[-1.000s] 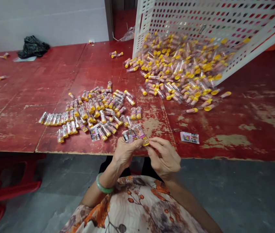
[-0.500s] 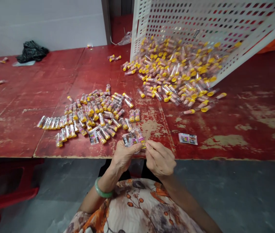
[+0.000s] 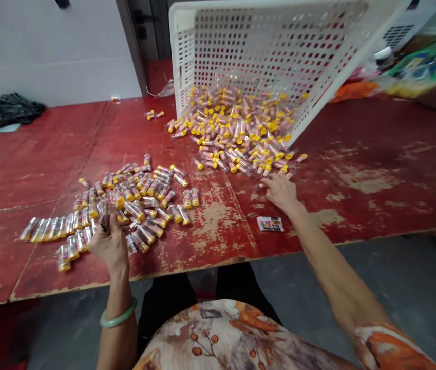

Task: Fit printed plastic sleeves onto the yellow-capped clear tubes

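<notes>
My left hand (image 3: 110, 244) is closed over the left pile, its fingers wrapped round something small and dark that blur keeps me from making out. Beneath and around it lie clear tubes with yellow caps and printed labels inside (image 3: 146, 231). My right hand (image 3: 281, 192) reaches forward with fingers stretched out, its fingertips at the near edge of a heap of yellow-capped tubes with pinkish contents (image 3: 237, 128). Whether it touches a tube, I cannot tell. Just in front of that forearm lies a small stack of printed labels (image 3: 270, 224).
A white perforated basket (image 3: 279, 46) is tipped on its side, the heap spilling from its mouth onto the worn red table (image 3: 218, 221). At the back left sits a black plastic bag (image 3: 13, 110). A green tray (image 3: 425, 67) with odds and ends stands at far right.
My hands have come apart from the printed labels between them. The left moved left over the labelled tubes; the right went forward to the heap. The view shifted right.
</notes>
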